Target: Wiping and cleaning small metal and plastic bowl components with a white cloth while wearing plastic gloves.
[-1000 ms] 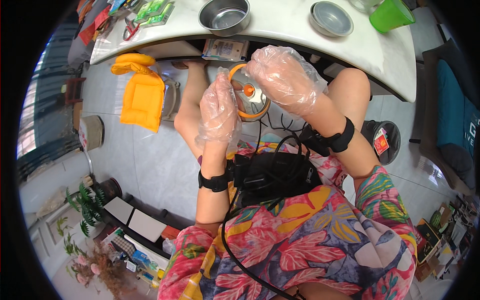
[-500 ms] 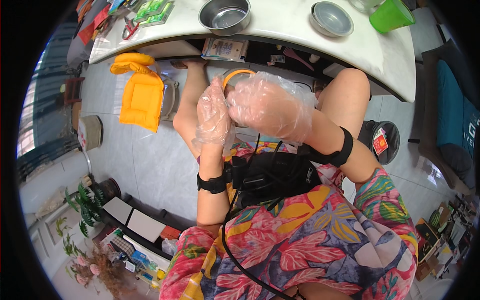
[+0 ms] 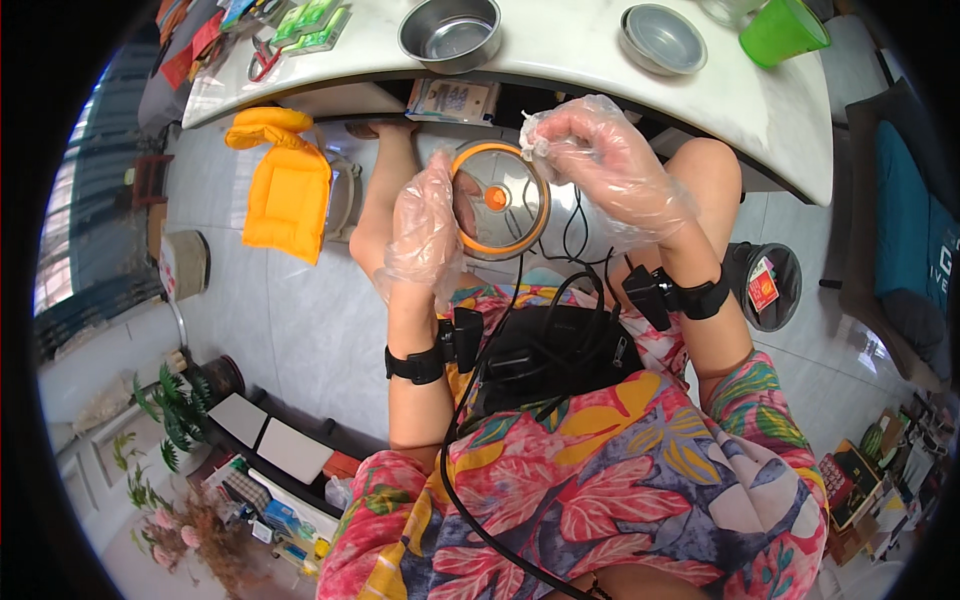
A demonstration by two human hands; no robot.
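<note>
Clearly, the left hand [image 3: 424,222], gloved in clear film, keeps its fingers together at the left edge of the glass lid [image 3: 499,224]; it appears closed on it, though the thumb I cannot make out. From this grip, the lid extends directly to the right, with its orange knob [image 3: 496,198] facing upward. Being round, it has no long axis. Farther right, the right hand [image 3: 612,172], gloved likewise, pinches a small white wad [image 3: 531,138] between closed fingertips. From that pinch, the knob lies back and to the left, and the orange rim [image 3: 545,203] is just beside; whether they touch, I cannot tell. The left hand is nearer.
</note>
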